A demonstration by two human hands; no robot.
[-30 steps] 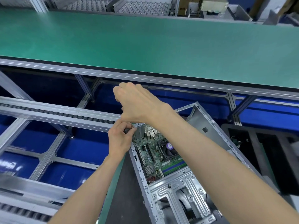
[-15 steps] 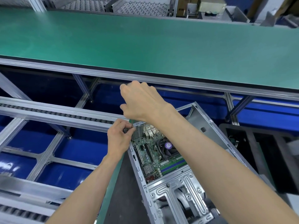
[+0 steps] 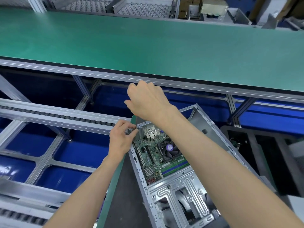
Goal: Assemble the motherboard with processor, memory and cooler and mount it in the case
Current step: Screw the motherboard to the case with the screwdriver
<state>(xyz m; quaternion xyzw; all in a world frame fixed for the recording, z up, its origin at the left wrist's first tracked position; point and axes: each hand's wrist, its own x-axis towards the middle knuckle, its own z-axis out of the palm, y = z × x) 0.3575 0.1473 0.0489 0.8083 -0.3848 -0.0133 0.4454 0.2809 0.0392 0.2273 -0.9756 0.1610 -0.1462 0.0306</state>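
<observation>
Rising a little toward the frame's centre, the right hand is now lifting clear of the case corner, while the left hand is staying put. The right fingers are curling round what looks like a screwdriver; its thin shaft is running nearly straight down from the fist to the corner's rim. The left fingers are pinching something small and dark beside the shaft's tip, likely a screw, though it is too small to tell. The left hand is nearer that spot, and the tip is lying just right of its fingertips. The motherboard is sitting inside the case, lower centre, with the cooler and memory fitted. No writing is legible.
</observation>
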